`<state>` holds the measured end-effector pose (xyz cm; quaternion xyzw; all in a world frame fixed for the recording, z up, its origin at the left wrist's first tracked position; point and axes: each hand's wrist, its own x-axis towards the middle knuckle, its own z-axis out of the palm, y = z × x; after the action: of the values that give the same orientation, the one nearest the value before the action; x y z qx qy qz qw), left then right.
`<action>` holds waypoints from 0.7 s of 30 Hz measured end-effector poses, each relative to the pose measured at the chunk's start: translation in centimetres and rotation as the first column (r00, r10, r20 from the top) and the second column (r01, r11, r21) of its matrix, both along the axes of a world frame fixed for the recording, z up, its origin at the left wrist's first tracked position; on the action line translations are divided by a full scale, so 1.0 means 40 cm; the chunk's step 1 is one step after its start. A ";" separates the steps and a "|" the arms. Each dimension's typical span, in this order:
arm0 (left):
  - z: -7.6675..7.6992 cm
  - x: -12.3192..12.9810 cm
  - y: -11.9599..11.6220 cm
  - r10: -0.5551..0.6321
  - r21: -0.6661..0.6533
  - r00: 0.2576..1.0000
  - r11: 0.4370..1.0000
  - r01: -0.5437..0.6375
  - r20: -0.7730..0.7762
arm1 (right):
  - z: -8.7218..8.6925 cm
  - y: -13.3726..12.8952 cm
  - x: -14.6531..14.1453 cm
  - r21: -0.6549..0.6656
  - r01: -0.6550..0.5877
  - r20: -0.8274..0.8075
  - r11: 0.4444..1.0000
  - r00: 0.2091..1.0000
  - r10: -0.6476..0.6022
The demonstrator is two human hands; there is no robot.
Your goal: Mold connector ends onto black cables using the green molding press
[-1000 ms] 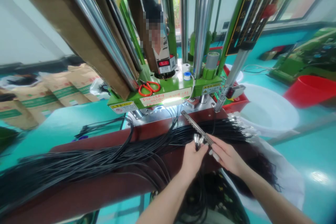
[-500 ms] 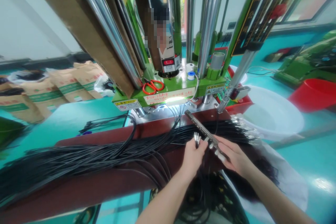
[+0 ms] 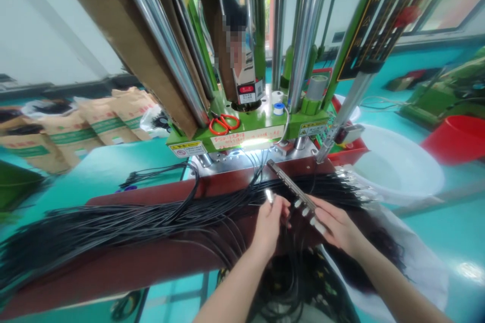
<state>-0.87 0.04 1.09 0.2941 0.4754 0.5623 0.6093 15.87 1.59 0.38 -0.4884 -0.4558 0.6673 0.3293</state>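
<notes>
My left hand (image 3: 270, 222) is closed around small metal-tipped cable ends (image 3: 269, 195), whose silvery tips stick out above the fingers. To its right, my right hand (image 3: 337, 222) grips the lower end of a long narrow metal bar (image 3: 291, 184), tilted with its far end toward the machine. Several pale connectors sit along the bar's lower edge, near my right fingers. Black cables hang down below both hands. Behind them a thick bundle of black cables (image 3: 151, 217) lies across the dark red table (image 3: 125, 262), with silvery ends at the right.
A green press (image 3: 273, 123) with steel columns stands ahead, red-handled scissors (image 3: 224, 124) on its ledge. White tub (image 3: 397, 161) and red basin (image 3: 456, 139) are at the right. Paper sacks (image 3: 71, 131) stand at the left. A white sack hangs at the lower right.
My left hand has moved slightly left, away from the bar, with the cable ends in it. My right hand still holds the bar. The whole view has shifted slightly.
</notes>
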 end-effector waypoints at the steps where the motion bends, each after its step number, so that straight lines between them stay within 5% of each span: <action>1: 0.007 -0.009 -0.002 0.052 0.011 0.998 0.999 -0.052 0.033 | 0.006 0.000 0.000 -0.013 0.003 -0.008 1.000 1.000 -0.003; 4: 0.018 -0.025 -0.005 0.116 -0.072 0.984 0.992 -0.107 0.138 | 0.019 -0.001 -0.001 -0.034 -0.014 -0.011 0.999 1.000 0.013; 7: 0.010 -0.019 -0.006 0.039 -0.164 0.988 0.986 -0.015 0.148 | 0.017 0.001 -0.003 -0.030 -0.048 -0.018 0.998 0.999 0.047; 13: -0.011 -0.011 0.003 -0.132 -0.139 0.988 0.980 0.142 0.076 | 0.012 0.000 -0.002 -0.072 -0.020 -0.010 0.997 1.000 0.020; 21: -0.009 -0.025 0.012 -0.122 -0.186 0.988 0.973 0.138 0.093 | -0.001 0.007 0.012 -0.081 -0.099 -0.035 0.992 0.995 0.096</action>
<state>-1.88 0.52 0.71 0.2416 0.4821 0.4841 0.6891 16.37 1.88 0.33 -0.4684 -0.4459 0.7084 0.2827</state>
